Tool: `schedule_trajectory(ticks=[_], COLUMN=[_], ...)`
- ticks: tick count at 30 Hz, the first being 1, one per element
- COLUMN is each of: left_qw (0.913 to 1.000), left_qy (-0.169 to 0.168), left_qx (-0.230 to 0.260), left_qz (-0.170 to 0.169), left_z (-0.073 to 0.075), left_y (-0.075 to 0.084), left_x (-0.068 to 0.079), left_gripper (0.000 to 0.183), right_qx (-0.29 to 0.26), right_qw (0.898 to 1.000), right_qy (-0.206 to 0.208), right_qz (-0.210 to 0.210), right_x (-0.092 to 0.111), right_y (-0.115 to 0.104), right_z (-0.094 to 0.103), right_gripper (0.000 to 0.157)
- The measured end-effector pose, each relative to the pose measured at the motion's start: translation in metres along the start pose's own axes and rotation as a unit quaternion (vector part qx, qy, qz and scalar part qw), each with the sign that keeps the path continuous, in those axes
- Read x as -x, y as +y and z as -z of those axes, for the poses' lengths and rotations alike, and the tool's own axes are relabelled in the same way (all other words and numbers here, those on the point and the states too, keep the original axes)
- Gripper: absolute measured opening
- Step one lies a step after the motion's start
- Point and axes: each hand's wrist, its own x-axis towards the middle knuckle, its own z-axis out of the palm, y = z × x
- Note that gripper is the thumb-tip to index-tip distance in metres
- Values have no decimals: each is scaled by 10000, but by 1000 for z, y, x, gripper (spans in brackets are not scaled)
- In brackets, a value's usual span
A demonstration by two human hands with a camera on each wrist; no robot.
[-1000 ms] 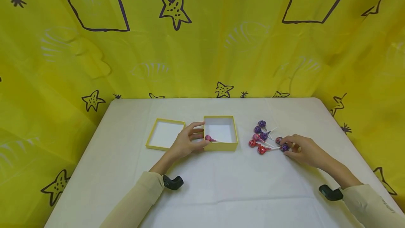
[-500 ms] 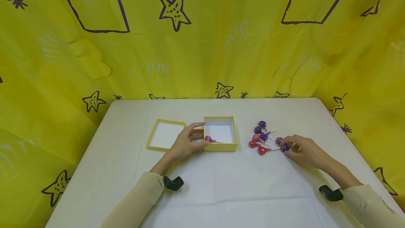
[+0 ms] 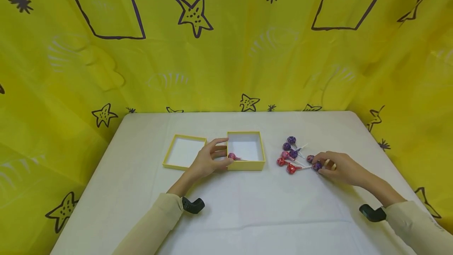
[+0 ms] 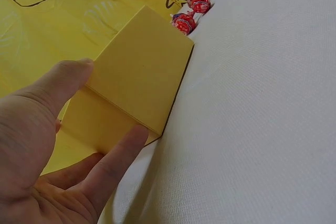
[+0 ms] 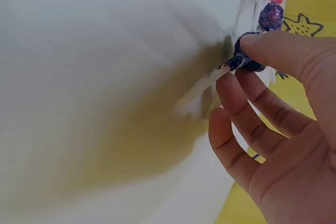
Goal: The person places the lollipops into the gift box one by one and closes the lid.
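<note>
On the right of a white surface (image 3: 269,204), the right hand (image 3: 339,168) pinches a purple lollipop (image 3: 317,167) between thumb and fingers. The left hand (image 3: 206,161), fingers loosely spread, touches the side of a yellow box (image 3: 249,165) holding a pink lollipop (image 3: 231,156).

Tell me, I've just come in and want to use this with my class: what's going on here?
A person's left hand holds the left side of a yellow box, which stands open with one pink lollipop inside. Their right hand pinches a purple lollipop by its head, outside the box. More red, purple and pink lollipops lie loose between box and right hand. The lid lies left of the box.
</note>
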Motion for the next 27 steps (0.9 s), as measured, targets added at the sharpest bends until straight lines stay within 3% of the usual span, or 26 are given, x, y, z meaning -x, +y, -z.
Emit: schedule_trajectory(ticks=[7, 15, 27], left_qw=[10000, 9999, 9999], left_qy=[20, 0, 13], left_qx=[-80, -109, -108], left_qz=[12, -18, 12], left_z=[-1, 0, 0], left_y=[1, 1, 1], left_x=[2, 1, 1], left_gripper=[76, 76, 75], right_qx=[-109, -237, -276], right_qw=[9991, 9980, 9989], right_qy=[-297, -574, -327], right_qz=[267, 93, 188], right_x=[-8, -22, -49], right_y=[-2, -15, -31], right_z=[16, 37, 64], right_gripper=[29, 27, 29])
